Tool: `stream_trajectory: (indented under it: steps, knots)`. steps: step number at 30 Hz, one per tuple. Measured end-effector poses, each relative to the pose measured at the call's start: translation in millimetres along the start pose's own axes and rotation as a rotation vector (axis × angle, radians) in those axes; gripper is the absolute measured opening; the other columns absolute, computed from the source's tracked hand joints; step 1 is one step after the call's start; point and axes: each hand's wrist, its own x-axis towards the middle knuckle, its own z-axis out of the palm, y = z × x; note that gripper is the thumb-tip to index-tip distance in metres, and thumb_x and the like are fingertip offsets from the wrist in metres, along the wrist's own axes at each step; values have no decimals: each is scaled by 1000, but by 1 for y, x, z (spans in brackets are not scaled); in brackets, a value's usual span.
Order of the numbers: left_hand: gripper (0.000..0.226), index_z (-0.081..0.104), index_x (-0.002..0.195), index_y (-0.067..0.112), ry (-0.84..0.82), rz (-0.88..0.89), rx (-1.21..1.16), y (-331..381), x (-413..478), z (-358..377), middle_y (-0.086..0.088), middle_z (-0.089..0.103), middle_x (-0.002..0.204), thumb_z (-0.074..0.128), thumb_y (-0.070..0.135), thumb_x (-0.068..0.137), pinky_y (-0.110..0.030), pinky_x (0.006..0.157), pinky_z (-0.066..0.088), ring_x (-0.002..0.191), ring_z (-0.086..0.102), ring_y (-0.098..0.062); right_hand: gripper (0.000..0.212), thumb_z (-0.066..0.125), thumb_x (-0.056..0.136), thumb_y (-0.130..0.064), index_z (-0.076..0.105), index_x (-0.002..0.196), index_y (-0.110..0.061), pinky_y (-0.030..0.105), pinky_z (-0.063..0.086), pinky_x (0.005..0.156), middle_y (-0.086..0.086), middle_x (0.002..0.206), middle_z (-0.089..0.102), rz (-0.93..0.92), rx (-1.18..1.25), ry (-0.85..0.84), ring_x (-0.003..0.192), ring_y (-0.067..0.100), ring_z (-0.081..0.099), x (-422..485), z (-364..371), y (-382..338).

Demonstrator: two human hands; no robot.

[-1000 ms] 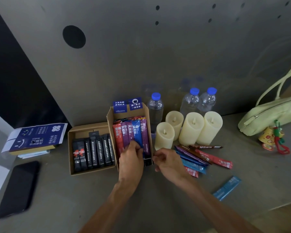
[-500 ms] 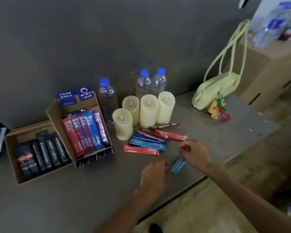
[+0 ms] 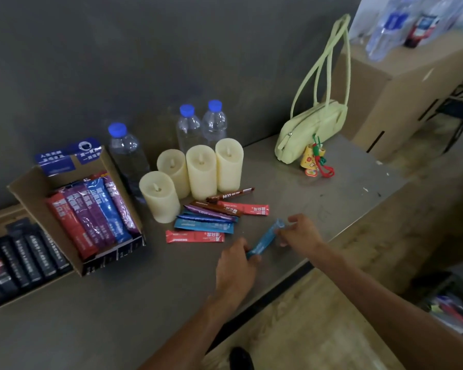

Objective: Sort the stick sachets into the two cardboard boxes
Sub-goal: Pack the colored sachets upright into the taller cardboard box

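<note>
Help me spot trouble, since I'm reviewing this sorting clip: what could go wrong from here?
1. Both hands, left and right, pinch the blue sachet close to the table's front edge; a slip might drop it to the floor.
2. The loose sachets lie right against the upright candles; reaching in could topple one.
3. The colour box looks full across, so another sachet may not slot in easily.

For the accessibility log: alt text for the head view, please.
Both hands hold one light-blue stick sachet at a grey table: the left hand grips its near end, the right hand its far end. Loose sachets lie beside four cream candles; further left stand a box of coloured sachets and a box of black sachets.
</note>
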Motion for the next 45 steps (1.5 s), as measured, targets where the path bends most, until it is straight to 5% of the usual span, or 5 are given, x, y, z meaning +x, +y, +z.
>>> stream_trajectory:
  steps: [11,22,27,36,45]
  knots:
    - [16,62,85,25,85,-15,-469,-3,0,-34,8,69,83,73,36,86,-19,65,45,74,63,-3,12,69,93,-17,74,94,-7,20,35,46,8,84,73,-204,426,-255,52,10,56,-18,6,-39]
    - [11,71,88,25,276,74,-446,-27,-9,-95,13,69,74,63,25,96,-10,58,41,67,61,3,5,72,90,-13,75,87,-13,14,41,46,-2,69,71,-483,314,-321,53,11,57,-69,38,-112]
    - [13,74,91,25,450,65,-536,-53,-21,-130,15,72,76,63,23,96,-14,63,46,70,64,1,14,71,90,-19,75,84,-7,32,51,63,8,76,75,-620,66,-360,62,9,64,-87,91,-140]
    - [8,67,99,28,747,-28,-395,-104,-39,-200,19,68,85,59,27,98,-6,65,43,81,61,9,20,66,94,-18,67,74,-15,19,51,53,-1,63,70,-759,-40,-340,50,6,66,-113,168,-192]
    - [5,55,96,20,783,-145,-289,-146,-30,-240,6,68,82,59,23,98,-31,65,56,76,68,-12,10,67,92,-21,56,93,-22,31,59,67,2,92,70,-814,-201,-292,80,18,70,-112,239,-207]
